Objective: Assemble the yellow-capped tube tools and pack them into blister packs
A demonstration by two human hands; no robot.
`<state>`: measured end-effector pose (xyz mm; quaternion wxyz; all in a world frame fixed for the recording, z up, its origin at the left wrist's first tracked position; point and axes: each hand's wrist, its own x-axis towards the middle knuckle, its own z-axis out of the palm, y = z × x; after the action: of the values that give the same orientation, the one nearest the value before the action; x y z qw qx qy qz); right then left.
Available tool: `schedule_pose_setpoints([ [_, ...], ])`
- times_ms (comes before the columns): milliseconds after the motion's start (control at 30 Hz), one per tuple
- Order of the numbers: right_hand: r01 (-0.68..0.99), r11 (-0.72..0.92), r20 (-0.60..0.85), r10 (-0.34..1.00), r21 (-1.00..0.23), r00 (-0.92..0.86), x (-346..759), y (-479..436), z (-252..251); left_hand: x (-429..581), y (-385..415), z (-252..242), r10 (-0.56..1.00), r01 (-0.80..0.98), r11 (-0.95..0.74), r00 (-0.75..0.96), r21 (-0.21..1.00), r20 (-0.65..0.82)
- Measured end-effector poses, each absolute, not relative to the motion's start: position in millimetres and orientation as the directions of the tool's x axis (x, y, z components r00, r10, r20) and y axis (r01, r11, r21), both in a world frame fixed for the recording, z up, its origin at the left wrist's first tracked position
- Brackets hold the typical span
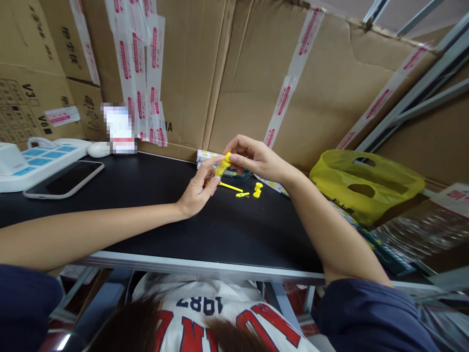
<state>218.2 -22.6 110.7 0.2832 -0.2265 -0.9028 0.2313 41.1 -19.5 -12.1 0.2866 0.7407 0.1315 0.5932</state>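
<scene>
A small yellow plastic piece with a round cap-like end point(223, 165) is held up above the black table, tilted. My left hand point(198, 188) pinches its lower part. My right hand point(252, 156) grips the round upper end between thumb and fingers. Its exact kind I cannot make out. On the table just beyond and below my hands lie a thin yellow rod point(232, 187), a small flat yellow piece point(242, 195), a tiny spring point(247, 196) and a yellow spool-shaped piece point(258, 190).
Behind my hands is a printed box point(207, 155). At left are a phone point(66, 179), a power strip point(40, 159) and a white mouse point(98, 149). A yellow plastic bag point(362, 181) and a clear bottle point(414, 230) lie at right. Cardboard point(252, 73) walls the back.
</scene>
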Motion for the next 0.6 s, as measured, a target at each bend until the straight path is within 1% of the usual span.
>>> schedule_pose_setpoints([
  [133,0.290,0.804,0.409,0.531,-0.519,-0.742,219.2,-22.6,109.9,41.0,-18.9,-13.6,0.524,-0.161,-0.803,0.268,0.574,0.809],
  [333,0.361,0.804,0.423,0.566,-0.472,-0.707,218.5,-19.1,106.0,41.0,-20.4,-13.0,0.530,-0.140,-0.805,0.268,0.577,0.804],
  [467,0.417,0.823,0.450,0.562,-0.385,-0.694,216.8,-17.8,105.2,41.0,-20.0,-12.7,0.517,-0.122,-0.818,0.271,0.562,0.812],
  [600,0.452,0.860,0.475,0.508,-0.236,-0.719,215.3,-17.9,105.9,40.8,-17.9,-14.6,0.512,-0.096,-0.828,0.271,0.552,0.815],
])
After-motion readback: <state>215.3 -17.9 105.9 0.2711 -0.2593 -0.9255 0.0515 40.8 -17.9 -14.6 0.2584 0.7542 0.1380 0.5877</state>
